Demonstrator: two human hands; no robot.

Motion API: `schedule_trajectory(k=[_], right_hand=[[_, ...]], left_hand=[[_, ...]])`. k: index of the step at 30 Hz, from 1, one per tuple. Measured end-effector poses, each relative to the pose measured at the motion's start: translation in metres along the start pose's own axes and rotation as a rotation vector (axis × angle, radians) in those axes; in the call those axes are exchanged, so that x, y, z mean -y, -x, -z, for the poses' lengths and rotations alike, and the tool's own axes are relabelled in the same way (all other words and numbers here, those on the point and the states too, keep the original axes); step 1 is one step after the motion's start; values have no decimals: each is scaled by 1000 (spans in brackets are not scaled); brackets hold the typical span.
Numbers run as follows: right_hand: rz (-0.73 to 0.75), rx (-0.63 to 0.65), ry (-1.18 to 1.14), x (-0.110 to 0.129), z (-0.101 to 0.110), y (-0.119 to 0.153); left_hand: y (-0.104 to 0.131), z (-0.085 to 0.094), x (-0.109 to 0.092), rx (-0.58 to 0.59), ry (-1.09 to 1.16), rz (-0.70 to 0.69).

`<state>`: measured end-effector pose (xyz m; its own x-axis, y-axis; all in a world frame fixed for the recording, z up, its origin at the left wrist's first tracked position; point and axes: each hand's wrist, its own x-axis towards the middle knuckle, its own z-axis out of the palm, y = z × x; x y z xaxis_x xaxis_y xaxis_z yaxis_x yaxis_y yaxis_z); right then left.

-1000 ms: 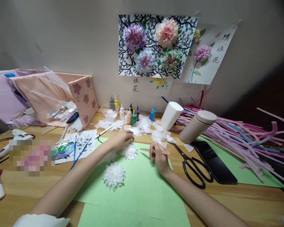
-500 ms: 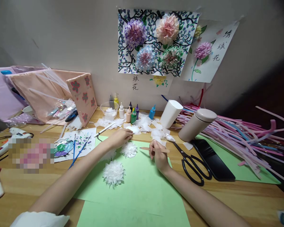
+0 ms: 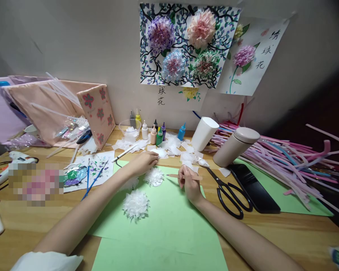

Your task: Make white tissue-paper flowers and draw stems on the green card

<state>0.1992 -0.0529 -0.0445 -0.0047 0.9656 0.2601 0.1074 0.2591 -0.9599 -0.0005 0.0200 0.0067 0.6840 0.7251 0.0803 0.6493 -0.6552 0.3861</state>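
My right hand (image 3: 190,183) is closed round a wooden pencil (image 3: 173,175), its dark tip pointing left over the green paper (image 3: 169,229). Near the paper's back edge, my left hand (image 3: 147,162) reaches forward; its fingertips are at the loose white tissue squares (image 3: 160,151), and whether they pinch one is too small to tell. Just below those fingers lies a white tissue flower (image 3: 154,177). A larger white flower (image 3: 136,205) rests nearer to me. Another one (image 3: 131,183) is partly hidden by my left forearm.
Black scissors (image 3: 228,192) and a phone (image 3: 254,188) lie right of my right hand. A beige tumbler (image 3: 235,146), a white container (image 3: 205,134) and paint bottles (image 3: 159,137) stand behind. Brushes (image 3: 94,178), a glue gun (image 3: 9,169) and a fabric box (image 3: 97,116) are left.
The camera view has shifted slightly. Both hands keep nearly the same places, the right one still with the pencil.
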Motion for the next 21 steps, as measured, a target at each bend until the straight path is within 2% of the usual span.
schedule_trajectory(k=[3,6,8,10,12,15,17,19,21], right_hand=[[-5,-4,-8,0,0,0],[-20,-9,-24,1,-1,-1],[-21,-13,-28,1,-2,0],[-3,-42,-30,1,-1,1],[52,-113,-29,2,-1,3],[181,-246,-7,4,1,5],[236,-301,-12,7,1,6],[252,-328,-41,9,1,6],[258,-331,-67,8,1,6]], left_hand=[[0,3,2,-48,-20,27],[1,10,3,-161,29,56],[3,17,-3,-218,105,53],[7,27,-14,-222,207,60],[11,37,-30,-121,323,83],[17,44,-51,202,581,81],[19,42,-58,357,680,66],[19,34,-58,397,655,66],[18,23,-53,353,543,100]])
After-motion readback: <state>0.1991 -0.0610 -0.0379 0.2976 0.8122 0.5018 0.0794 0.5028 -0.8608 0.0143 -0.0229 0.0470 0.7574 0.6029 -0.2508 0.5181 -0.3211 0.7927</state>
